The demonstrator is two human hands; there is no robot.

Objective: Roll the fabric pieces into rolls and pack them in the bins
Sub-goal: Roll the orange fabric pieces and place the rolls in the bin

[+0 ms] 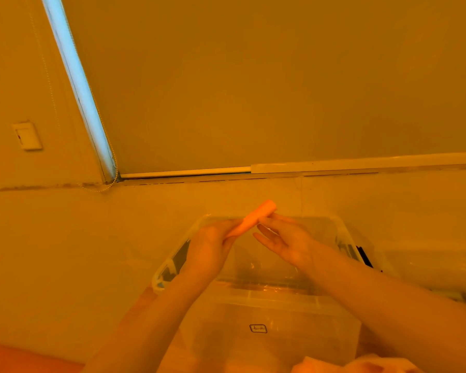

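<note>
A tight fabric roll [256, 215] is held in the air above a clear plastic bin [342, 232] that stands on the pale surface. My left hand [213, 246] grips the roll's lower end. My right hand [283, 238] touches the roll near its middle with thumb and forefinger, the other fingers spread straight. The roll tilts up to the right. More loose fabric [355, 364] lies at the bottom edge of the view, near me.
A second clear bin or lid [261, 329] with a small label sits in front of the first one. Another clear container [428, 267] stands to the right. A wall with a window blind and a wall switch [27, 135] rises behind the surface.
</note>
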